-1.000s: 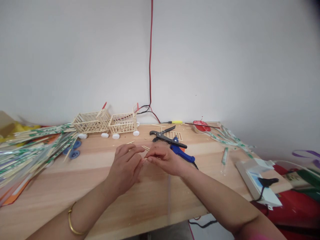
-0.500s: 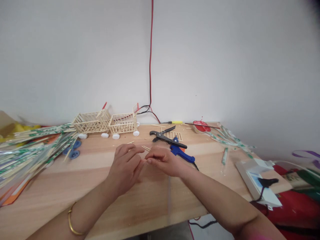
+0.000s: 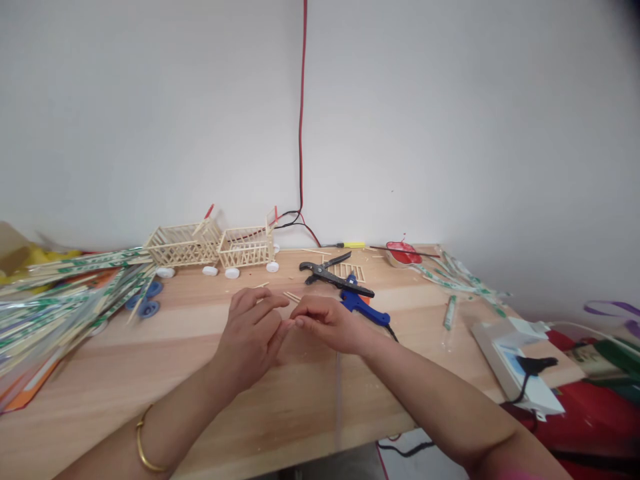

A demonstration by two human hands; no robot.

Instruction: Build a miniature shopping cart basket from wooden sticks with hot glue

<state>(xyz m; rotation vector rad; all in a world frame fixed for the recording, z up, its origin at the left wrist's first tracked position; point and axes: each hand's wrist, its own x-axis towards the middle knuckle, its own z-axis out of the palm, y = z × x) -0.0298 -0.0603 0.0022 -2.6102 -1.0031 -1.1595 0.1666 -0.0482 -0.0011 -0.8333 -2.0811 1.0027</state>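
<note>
My left hand and my right hand meet fingertip to fingertip over the middle of the wooden table. Both pinch together around something small that I cannot make out. A few thin wooden sticks lie just beyond my fingers. Black pliers and a blue glue gun rest right behind my right hand, beside a small stick grid.
Two stick-built carts on white wheels stand at the back. A heap of wrapped chopsticks and blue bottle caps fill the left. A red dish, a yellow screwdriver, wrappers and a white power strip lie right.
My right hand has shifted slightly toward the left hand, so the fingertips touch more closely. Nothing else has moved.
</note>
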